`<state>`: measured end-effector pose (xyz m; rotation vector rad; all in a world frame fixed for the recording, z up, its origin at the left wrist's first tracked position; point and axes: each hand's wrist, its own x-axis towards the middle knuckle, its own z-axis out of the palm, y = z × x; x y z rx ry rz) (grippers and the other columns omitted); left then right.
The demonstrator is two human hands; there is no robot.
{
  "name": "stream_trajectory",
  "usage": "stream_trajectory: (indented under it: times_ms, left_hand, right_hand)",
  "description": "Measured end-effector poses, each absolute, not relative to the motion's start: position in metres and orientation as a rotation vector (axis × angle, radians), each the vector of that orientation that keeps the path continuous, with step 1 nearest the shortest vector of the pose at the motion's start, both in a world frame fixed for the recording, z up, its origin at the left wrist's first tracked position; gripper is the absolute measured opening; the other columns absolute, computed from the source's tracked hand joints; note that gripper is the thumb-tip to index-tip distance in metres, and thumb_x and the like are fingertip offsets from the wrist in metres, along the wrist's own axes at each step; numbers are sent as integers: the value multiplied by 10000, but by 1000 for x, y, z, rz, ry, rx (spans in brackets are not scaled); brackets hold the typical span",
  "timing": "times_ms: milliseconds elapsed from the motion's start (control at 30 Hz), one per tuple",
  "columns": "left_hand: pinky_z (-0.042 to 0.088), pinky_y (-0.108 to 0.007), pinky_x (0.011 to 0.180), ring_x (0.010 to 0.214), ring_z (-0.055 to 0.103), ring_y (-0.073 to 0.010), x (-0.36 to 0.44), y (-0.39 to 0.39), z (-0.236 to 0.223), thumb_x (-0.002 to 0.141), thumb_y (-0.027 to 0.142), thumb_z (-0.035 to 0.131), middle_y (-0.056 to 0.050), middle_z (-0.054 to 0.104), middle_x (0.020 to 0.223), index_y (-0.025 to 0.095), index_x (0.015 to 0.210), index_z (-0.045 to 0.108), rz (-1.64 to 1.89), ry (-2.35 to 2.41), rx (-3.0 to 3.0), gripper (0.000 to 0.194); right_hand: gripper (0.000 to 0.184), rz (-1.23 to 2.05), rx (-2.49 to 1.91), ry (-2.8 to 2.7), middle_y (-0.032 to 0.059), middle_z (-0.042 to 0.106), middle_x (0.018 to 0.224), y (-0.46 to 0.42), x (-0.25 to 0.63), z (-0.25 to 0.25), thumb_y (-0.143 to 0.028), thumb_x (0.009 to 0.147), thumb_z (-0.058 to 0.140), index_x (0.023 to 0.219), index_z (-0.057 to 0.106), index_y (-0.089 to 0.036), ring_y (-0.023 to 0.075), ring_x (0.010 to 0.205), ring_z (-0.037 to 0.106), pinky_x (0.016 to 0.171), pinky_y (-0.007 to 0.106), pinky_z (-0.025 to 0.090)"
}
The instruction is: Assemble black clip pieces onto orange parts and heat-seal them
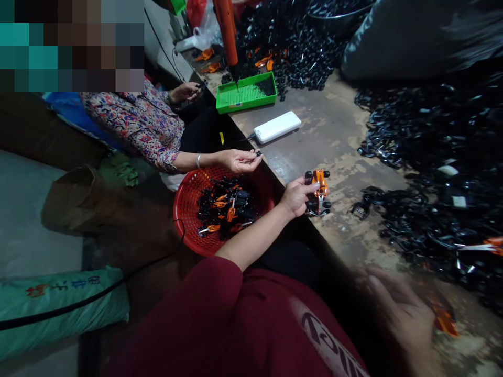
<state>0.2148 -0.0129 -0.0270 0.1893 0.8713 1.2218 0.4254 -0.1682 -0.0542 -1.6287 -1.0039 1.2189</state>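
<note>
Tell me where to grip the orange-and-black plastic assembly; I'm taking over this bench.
Probably grip the orange-and-black plastic assembly by its narrow orange middle, from the near side, where the left hand touches it: black knobs jut from its corners.

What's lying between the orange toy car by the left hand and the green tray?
In the head view, a white power bank lies on the worn table between the orange toy car by the left hand and the green tray.
</note>
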Motion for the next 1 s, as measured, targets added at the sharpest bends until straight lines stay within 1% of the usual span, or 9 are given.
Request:
stream_trajectory:
  times_ms: [133, 200, 367, 433, 567, 667, 767, 867, 1000]
  left_hand:
    - [477, -373, 826, 749, 658, -181, 217, -12, -30, 644, 55, 654, 5, 589, 633, 114, 780, 555, 1217, 891, 180, 179]
    - [478, -360, 803, 705, 653, -173, 218, -13, -29, 648, 53, 636, 5, 592, 629, 114, 787, 559, 1214, 897, 197, 170]
    - [460, -281, 695, 558, 594, -116, 222, -19, -24, 655, 41, 581, 2, 613, 623, 115, 786, 559, 1211, 923, 274, 152]
    - [449, -264, 678, 557, 587, -109, 223, -19, -25, 636, 51, 603, 8, 618, 633, 121, 794, 563, 1212, 930, 308, 177]
    - [450, -279, 680, 568, 589, -120, 226, -21, -28, 603, 78, 642, 11, 624, 650, 129, 815, 578, 1206, 913, 366, 228]
    - [453, -280, 684, 578, 587, -119, 230, -23, -27, 588, 86, 657, 9, 631, 657, 131, 814, 591, 1199, 899, 399, 239]
    - [451, -250, 655, 574, 575, -101, 239, -28, -19, 584, 98, 674, 5, 635, 670, 139, 816, 596, 1168, 866, 441, 248]
    - [419, -190, 555, 492, 509, -48, 257, -39, -10, 570, 103, 694, 11, 630, 689, 148, 836, 595, 1111, 789, 481, 287]
    - [301, -129, 416, 376, 342, 17, 288, -64, -7, 557, 127, 738, 50, 553, 600, 131, 843, 585, 929, 727, 532, 324]
  right_hand:
    - [494, 1211, -1641, -995, 79, 670, 847, -168, 426, -57, -553, 578, 750, 898, 658, -189, 197, 658, 635, 586, 281, 576]
    - [489, 1195, -1654, -989, 75, 670, 829, -167, 425, -55, -557, 573, 749, 882, 662, -188, 190, 646, 634, 591, 277, 576]
    - [509, 1203, -1621, -999, 85, 662, 751, -165, 425, -46, -603, 559, 741, 804, 667, -164, 189, 588, 619, 555, 301, 572]
    - [532, 1230, -1592, -995, 85, 661, 739, -164, 425, -41, -624, 554, 738, 800, 661, -159, 179, 564, 608, 546, 303, 566]
    - [545, 1276, -1572, -971, 86, 662, 760, -164, 422, -29, -636, 564, 737, 801, 638, -155, 160, 577, 603, 568, 288, 558]
    - [570, 1308, -1547, -959, 91, 659, 763, -165, 421, -24, -652, 557, 729, 799, 622, -147, 159, 579, 598, 545, 283, 545]
    - [554, 1342, -1506, -920, 86, 654, 760, -165, 422, -24, -632, 573, 727, 810, 615, -144, 155, 588, 592, 541, 278, 533]
    - [497, 1353, -1453, -845, 71, 647, 761, -166, 421, -26, -566, 596, 735, 827, 605, -146, 146, 598, 586, 543, 266, 519]
    - [439, 1334, -1367, -704, 27, 622, 716, -174, 417, -30, -483, 608, 720, 856, 566, -155, 113, 541, 559, 496, 228, 475]
